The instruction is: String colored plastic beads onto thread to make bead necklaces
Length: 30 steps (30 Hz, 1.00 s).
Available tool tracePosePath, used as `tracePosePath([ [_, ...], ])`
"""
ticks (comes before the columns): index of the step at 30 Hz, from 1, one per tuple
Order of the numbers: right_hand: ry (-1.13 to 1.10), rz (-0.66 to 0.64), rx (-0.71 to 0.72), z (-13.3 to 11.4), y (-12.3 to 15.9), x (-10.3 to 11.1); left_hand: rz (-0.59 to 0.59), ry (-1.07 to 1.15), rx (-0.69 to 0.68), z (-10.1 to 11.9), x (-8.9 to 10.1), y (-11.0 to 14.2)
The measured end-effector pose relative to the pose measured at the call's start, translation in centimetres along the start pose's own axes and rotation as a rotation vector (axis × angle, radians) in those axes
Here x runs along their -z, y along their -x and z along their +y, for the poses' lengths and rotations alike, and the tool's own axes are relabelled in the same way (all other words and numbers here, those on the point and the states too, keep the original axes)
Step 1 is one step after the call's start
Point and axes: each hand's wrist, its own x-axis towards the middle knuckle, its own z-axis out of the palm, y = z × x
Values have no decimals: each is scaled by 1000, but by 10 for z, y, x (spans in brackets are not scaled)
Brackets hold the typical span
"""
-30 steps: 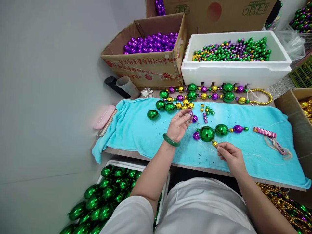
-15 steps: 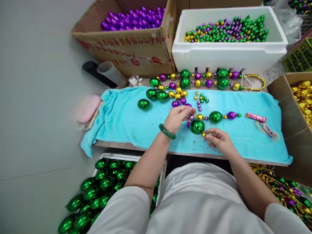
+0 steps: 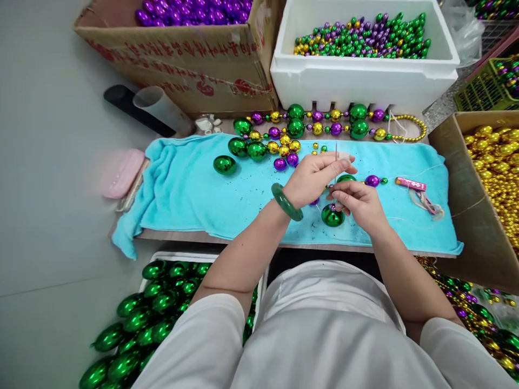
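Observation:
My left hand [image 3: 318,175], with a green bangle [image 3: 287,202] on its wrist, pinches a thin upright needle [image 3: 336,150] between thumb and fingers. Just below, my right hand [image 3: 359,204] has its fingertips closed by the needle's lower end; what they hold is mostly hidden. A large green bead [image 3: 332,217] with a small purple bead on top lies under the right fingertips. Partly behind the hands, a strung row runs right to a purple bead [image 3: 372,181] and a small green bead [image 3: 384,181]. Thread trails over the turquoise towel [image 3: 194,194].
Loose green beads [image 3: 225,165], gold beads [image 3: 285,140] and purple beads [image 3: 280,163] lie left of the hands. A finished-looking bead strand [image 3: 359,128] lies behind. A pink cutter [image 3: 411,184] is at right. A foam box [image 3: 365,81] and cardboard boxes [image 3: 174,59] surround the table.
My hands have come together, the left moving right and the needle now upright. The right fingers have left the small gold bead. The large green bead sits lower, and the view has shifted.

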Motion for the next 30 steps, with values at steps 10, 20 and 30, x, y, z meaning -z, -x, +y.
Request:
tracePosePath([
  [10, 1, 15, -25, 15, 4, 14, -89, -20, 114, -45, 7, 20],
  [20, -226, 38, -140, 12, 6, 10, -11, -739, -70, -95, -6, 59],
  [30, -197, 98, -1, -14, 29, 31, -25, -1160, -103, -99, -3, 75],
])
